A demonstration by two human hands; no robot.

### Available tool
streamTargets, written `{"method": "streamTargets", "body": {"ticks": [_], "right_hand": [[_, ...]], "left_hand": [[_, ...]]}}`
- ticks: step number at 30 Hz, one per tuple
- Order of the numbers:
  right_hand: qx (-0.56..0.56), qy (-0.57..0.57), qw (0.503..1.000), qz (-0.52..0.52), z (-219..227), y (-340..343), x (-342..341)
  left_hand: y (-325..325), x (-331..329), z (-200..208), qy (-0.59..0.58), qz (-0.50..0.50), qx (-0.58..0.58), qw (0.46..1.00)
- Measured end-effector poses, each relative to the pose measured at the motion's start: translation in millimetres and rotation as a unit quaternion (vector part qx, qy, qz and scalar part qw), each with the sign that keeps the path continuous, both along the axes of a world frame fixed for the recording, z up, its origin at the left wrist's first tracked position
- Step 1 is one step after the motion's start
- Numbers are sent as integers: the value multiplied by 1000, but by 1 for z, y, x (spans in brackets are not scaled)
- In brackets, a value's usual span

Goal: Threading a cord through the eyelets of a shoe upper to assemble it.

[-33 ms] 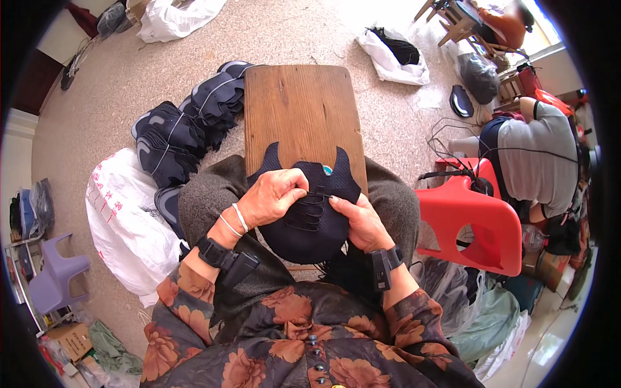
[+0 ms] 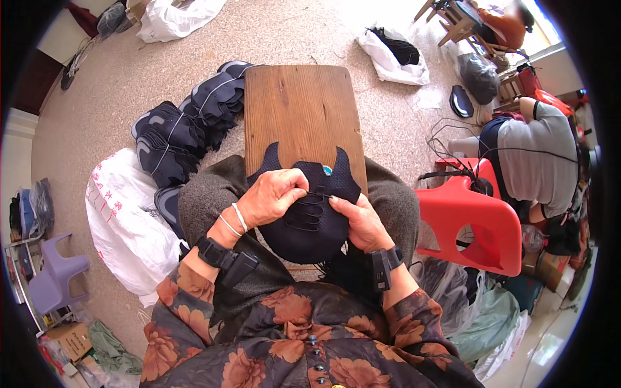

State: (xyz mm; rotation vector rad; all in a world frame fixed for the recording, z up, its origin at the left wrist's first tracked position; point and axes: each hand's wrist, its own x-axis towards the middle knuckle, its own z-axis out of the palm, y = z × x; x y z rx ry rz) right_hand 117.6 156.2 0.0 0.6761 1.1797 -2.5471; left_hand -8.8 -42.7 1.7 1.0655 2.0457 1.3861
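Observation:
A dark navy shoe upper (image 2: 304, 242) lies flat over the near end of a wooden bench (image 2: 297, 110), its two pointed ends facing away from me. Thin black lace (image 2: 304, 216) zigzags across its middle. My left hand (image 2: 275, 197) is closed in a pinch at the top left of the lacing, apparently on the lace, though the strand between the fingertips is too fine to make out clearly. On the other side, my right hand (image 2: 362, 223) grips the upper's right edge, thumb on top beside the lacing and the other fingers hidden underneath.
Tied bundles of dark shoe uppers (image 2: 168, 136) and a white sack (image 2: 126, 220) lie left of the bench. A red plastic chair (image 2: 479, 220) stands close on my right, near a person in grey (image 2: 530, 155). Farther off is a white bag of black laces (image 2: 394, 58).

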Motion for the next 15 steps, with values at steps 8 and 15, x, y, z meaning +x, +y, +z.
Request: {"method": "streamTargets", "body": {"ticks": [8, 15], "right_hand": [[4, -4, 1000, -9, 1, 0, 0], [-9, -8, 1000, -15, -4, 2, -2]], "left_hand": [[-1, -2, 3, -41, 1, -14, 999], [0, 8, 7, -58, 85, -23, 994]]}}
